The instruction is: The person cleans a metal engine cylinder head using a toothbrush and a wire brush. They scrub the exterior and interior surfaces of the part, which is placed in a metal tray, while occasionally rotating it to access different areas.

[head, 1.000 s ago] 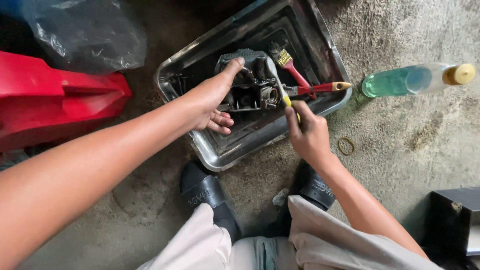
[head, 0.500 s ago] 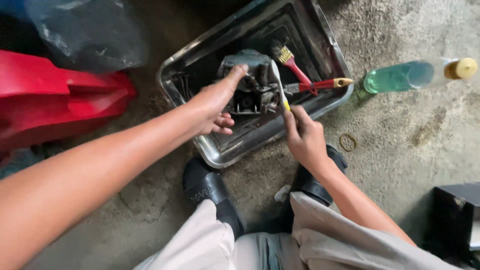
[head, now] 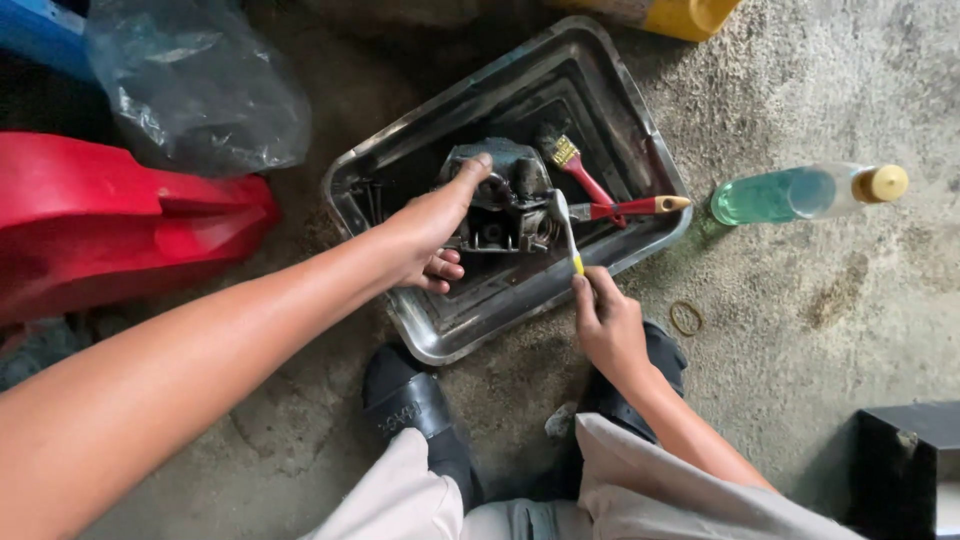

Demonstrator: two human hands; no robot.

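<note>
A dirty metal tray (head: pixel 645 130) lies on the concrete floor in front of me. Inside it sits a greasy grey engine part (head: pixel 505 195). My left hand (head: pixel 435 225) grips that part from its left side, thumb on top. My right hand (head: pixel 605 325) holds a white and yellow toothbrush (head: pixel 565 230) by its handle, with the brush head against the right side of the engine part. Two red-handled paintbrushes (head: pixel 600 200) rest in the tray to the right of the part.
A clear bottle of green liquid (head: pixel 800 192) with a gold cap lies right of the tray. A rubber ring (head: pixel 686 318) lies near my right hand. A red plastic panel (head: pixel 110 220), a plastic bag (head: pixel 195 85), a black box (head: pixel 905 465) and my black shoes (head: pixel 410 400) surround the tray.
My view has shifted slightly. My right hand has moved the toothbrush a little along the engine part. My left hand keeps its grip on the part.
</note>
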